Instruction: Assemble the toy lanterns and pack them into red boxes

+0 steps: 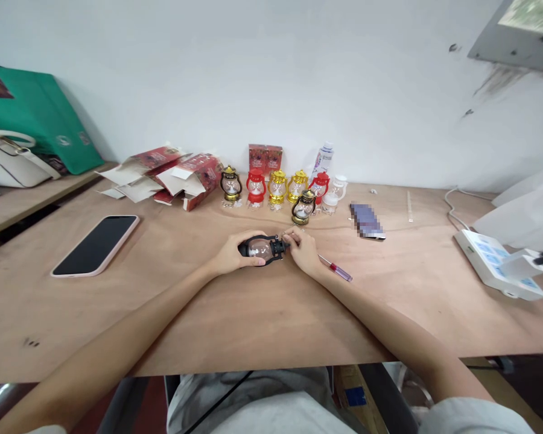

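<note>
A small black toy lantern [261, 248] with a clear globe lies on its side, its top pointing right. My left hand [235, 253] is closed around its base and globe. At the lantern's top end, the bent fingers of my right hand [302, 248] pinch the black cap; whether a smaller part is between them is hidden. Beside my right wrist lies a screwdriver [339, 271] with a clear purplish handle. Just beyond my hands stands a bronze-coloured lantern [303, 208].
Along the wall stand a bronze lantern [230, 184], a red lantern [256, 185], a gold lantern [277, 187] and others. Opened red boxes [194, 175] lie left of them. A phone [96, 246] is at left, another phone [366, 220] and a power strip [498, 265] at right.
</note>
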`<state>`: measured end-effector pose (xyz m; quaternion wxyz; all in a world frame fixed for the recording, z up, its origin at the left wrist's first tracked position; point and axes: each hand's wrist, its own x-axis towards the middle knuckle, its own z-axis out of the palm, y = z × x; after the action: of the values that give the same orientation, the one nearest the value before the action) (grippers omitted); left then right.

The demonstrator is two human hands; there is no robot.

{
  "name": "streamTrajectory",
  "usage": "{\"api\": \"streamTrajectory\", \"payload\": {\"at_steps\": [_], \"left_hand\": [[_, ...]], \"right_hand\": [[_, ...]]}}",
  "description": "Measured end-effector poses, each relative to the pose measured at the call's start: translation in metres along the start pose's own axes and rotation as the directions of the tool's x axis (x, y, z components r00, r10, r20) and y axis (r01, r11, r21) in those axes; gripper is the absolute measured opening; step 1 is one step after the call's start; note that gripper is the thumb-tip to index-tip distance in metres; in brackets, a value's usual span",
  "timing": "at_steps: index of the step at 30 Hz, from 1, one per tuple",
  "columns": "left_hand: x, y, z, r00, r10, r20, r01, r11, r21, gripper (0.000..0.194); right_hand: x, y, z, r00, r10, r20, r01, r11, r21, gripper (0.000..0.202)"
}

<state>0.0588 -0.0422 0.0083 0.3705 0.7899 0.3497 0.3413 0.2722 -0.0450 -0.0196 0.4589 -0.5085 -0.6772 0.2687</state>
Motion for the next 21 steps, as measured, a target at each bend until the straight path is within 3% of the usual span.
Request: {"api": "streamTrajectory", "payload": {"at_steps": [8,14,21], "left_hand": [[0.0003,-0.0010,0.0006,0.999,-0.012,-0.037,0.015,0.996,0.093,0.061],[0.0001,-0.0030,0.0002,0.998,0.019,-0.056,-0.010,0.988,0.154,0.061],[0.0006,-0.0048,0.0009,0.997,-0.018,-0.077,0.024,0.996,0.085,0.062]], "right_hand": [[-0.0038,-0.0015,-0.0021,0.996,0.000,-0.084,-0.004,0.999,-0.046,0.017],[-0.0069,-0.0074,-0.0051,0.991,-0.070,-0.116,0.056,0.991,-0.122,0.020],[-0.0072,-0.0084,-0.0060,0.992,-0.046,-0.122,0.034,0.995,-0.096,0.021]]}}
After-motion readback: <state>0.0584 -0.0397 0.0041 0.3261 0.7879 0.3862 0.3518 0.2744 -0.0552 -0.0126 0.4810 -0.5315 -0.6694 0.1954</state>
